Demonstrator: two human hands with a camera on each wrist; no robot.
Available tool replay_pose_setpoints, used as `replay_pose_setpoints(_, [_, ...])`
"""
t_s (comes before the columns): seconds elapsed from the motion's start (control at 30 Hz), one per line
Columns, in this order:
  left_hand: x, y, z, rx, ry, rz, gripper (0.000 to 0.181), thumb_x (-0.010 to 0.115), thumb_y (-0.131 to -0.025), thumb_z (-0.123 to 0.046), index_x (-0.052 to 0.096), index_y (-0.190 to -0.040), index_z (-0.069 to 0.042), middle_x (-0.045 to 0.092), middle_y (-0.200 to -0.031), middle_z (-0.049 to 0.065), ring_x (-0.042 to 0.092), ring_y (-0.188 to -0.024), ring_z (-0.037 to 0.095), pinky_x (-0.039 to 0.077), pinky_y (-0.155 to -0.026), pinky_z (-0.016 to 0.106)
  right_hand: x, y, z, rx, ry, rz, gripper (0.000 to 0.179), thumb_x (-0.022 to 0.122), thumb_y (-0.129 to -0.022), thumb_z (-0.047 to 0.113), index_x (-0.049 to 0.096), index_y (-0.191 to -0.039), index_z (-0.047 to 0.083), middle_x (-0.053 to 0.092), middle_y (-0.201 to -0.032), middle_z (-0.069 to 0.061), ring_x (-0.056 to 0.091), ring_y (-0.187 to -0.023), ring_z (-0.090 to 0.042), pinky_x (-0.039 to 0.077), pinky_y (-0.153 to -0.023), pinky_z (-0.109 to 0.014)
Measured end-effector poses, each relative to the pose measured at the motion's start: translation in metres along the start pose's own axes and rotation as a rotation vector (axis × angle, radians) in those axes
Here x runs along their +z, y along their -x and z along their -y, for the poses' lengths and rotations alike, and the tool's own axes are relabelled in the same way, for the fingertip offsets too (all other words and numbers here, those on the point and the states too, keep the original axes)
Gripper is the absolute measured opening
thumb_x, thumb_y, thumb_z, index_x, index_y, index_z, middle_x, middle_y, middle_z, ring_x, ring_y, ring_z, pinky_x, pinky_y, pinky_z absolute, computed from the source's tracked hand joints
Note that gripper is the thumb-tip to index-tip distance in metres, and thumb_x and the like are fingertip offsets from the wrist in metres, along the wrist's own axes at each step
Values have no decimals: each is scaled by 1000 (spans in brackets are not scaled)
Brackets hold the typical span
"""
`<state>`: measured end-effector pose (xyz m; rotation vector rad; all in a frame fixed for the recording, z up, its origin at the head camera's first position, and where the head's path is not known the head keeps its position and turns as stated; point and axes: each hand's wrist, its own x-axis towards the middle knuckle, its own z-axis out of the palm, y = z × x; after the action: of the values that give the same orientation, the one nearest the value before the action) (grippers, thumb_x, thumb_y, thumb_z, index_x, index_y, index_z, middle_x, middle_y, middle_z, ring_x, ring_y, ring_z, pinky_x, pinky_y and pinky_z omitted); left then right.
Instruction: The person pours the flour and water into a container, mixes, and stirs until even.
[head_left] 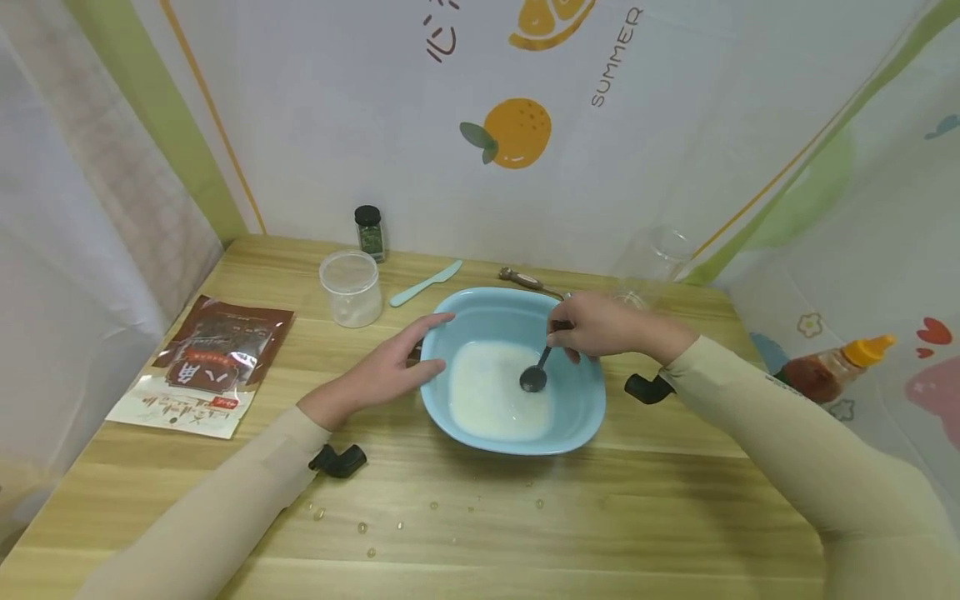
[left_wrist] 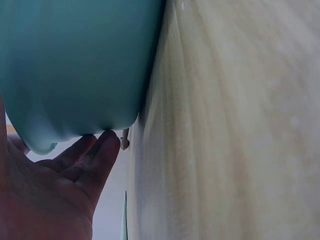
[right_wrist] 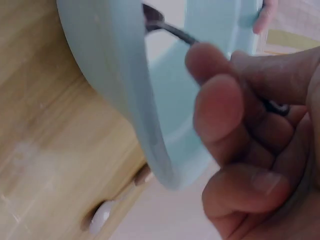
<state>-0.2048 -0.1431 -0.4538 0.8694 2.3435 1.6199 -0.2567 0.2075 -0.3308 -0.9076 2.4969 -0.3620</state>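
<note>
A light blue basin [head_left: 512, 448] stands on the table with a milky white liquid [head_left: 487, 400] in it. At its left side my left hand [head_left: 390, 362] grips the rim, thumb and forefinger over the edge. From the left wrist view, other fingers [left_wrist: 102, 155] of that hand lie against the outer wall. My right hand [head_left: 600, 325] pinches a small black spoon [head_left: 533, 379] by its handle, above the basin's right side. The spoon's head dips at the liquid's surface. Part of its handle is hidden by the fingers [right_wrist: 217, 107] in the right wrist view.
Left of the basin are a brown-and-white food packet [head_left: 206, 367], a clear tub [head_left: 352, 292], a black-lidded spice jar [head_left: 369, 233] and a pale green knife [head_left: 426, 283]. Behind it lies a brown-handled utensil [head_left: 525, 279]. A clear container [head_left: 660, 258] and a yellow-capped sauce bottle [head_left: 825, 375] are right. Droplets [head_left: 363, 527] dot the front.
</note>
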Motion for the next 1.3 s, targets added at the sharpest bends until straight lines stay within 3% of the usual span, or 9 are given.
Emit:
replay_pose_setpoints(0.13, [0, 0, -1, -5, 11, 10, 70, 64, -111, -16, 33, -173, -7, 41, -171, 24, 60, -143, 45, 59, -112, 51, -1, 4, 1, 34, 26, 11, 18, 68, -111, 16, 78, -99, 7, 65, -62, 3, 59, -51, -15, 53, -58, -34])
replay_pose_setpoints(0.3, [0, 0, -1, -10, 10, 9, 70, 64, -111, -17, 33, -173, -8, 41, -171, 23, 59, -143, 45, 58, -113, 52, 3, 3, 3, -49, -33, 113, 20, 67, -113, 21, 78, -102, 10, 68, -65, 2, 61, -51, -16, 56, -59, -34])
replay_pose_setpoints(0.4, [0, 0, 0, -10, 8, 7, 69, 64, -112, -17, 33, -173, -8, 42, -171, 24, 59, -143, 45, 58, -114, 52, 4, -1, 2, -57, -71, 69, 20, 65, -113, 18, 78, -103, 7, 69, -65, 0, 60, -50, -15, 56, -57, -34])
replay_pose_setpoints(0.5, [-1, 0, 0, -9, 11, 10, 70, 64, -112, -17, 33, -173, -7, 41, -172, 24, 59, -144, 45, 58, -113, 52, 3, -1, -1, -11, -73, 25, 19, 66, -111, 13, 78, -99, 6, 65, -62, -1, 58, -48, -15, 53, -56, -33])
replay_pose_setpoints(0.7, [-1, 0, -1, -13, 14, 9, 69, 63, -112, -17, 33, -173, -8, 40, -172, 23, 59, -143, 45, 59, -112, 52, 6, -4, 1, -47, -105, 112, 22, 65, -113, 20, 78, -101, 7, 69, -65, 0, 62, -52, -18, 55, -60, -35])
replay_pose_setpoints(0.9, [-1, 0, -1, -15, 19, 13, 70, 63, -112, -17, 32, -174, -8, 41, -171, 24, 61, -142, 45, 60, -111, 51, 5, -5, 2, -12, -86, 30, 19, 66, -112, 14, 78, -99, 6, 67, -62, -1, 60, -49, -17, 52, -55, -33])
replay_pose_setpoints(1.1, [-2, 0, 0, -12, 17, 12, 70, 63, -112, -17, 33, -174, -8, 40, -172, 23, 61, -142, 44, 60, -111, 51, 11, -5, 7, -88, -125, 155, 22, 67, -113, 21, 79, -101, 7, 70, -67, 2, 63, -53, -19, 56, -61, -33])
replay_pose_setpoints(1.2, [-2, -1, 0, -11, 13, 9, 70, 63, -112, -17, 33, -174, -8, 40, -172, 23, 60, -143, 44, 60, -111, 50, 14, -7, 10, -106, -137, 113, 22, 66, -114, 22, 79, -105, 7, 71, -69, 1, 63, -53, -18, 54, -57, -33])
replay_pose_setpoints(1.3, [-1, -1, 0, -11, 18, 14, 70, 64, -111, -15, 33, -174, -8, 40, -172, 23, 60, -143, 44, 60, -111, 50, 11, -6, 10, -49, -114, 64, 20, 66, -112, 18, 79, -102, 6, 69, -65, -1, 61, -50, -18, 52, -57, -32])
